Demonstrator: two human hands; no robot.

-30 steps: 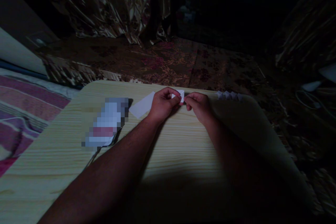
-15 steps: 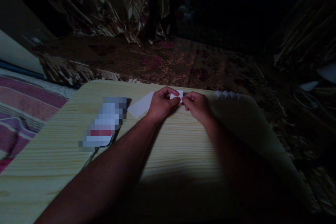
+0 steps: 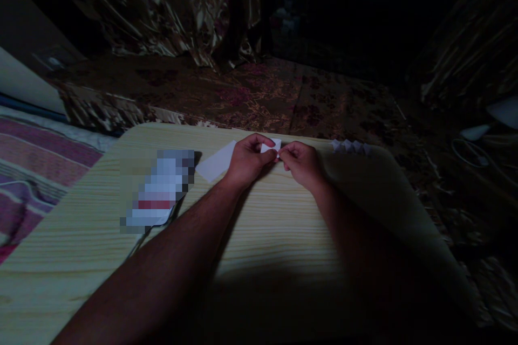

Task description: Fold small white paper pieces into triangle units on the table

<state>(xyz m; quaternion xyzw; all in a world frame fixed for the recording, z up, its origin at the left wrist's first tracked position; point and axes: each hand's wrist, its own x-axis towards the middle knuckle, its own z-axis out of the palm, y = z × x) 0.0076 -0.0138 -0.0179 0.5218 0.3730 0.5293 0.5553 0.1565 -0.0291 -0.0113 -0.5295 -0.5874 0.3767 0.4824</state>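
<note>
A small piece of folded white paper point(image 3: 270, 145) is between my hands near the table's far edge. My left hand point(image 3: 250, 159) pinches it from the left, thumb across its near side and index finger along the top. The fingertips of my right hand point(image 3: 298, 160) close on its lower right corner. Part of the paper is hidden behind the fingers. Just left of my left hand a flat white paper strip point(image 3: 214, 161) lies on the table, its right end close to the hand.
Several small folded white paper pieces point(image 3: 351, 146) stand in a row at the table's far right. A blurred-out phone-like device point(image 3: 162, 188) with a cable lies on the left of the pale wooden table point(image 3: 279, 226). Beyond are a striped bedcover point(image 3: 36, 161) and curtains point(image 3: 194, 5).
My right fingertips have shifted slightly left over the corner of the folded paper, covering more of it. My left hand keeps its hold. The view has moved very slightly.
</note>
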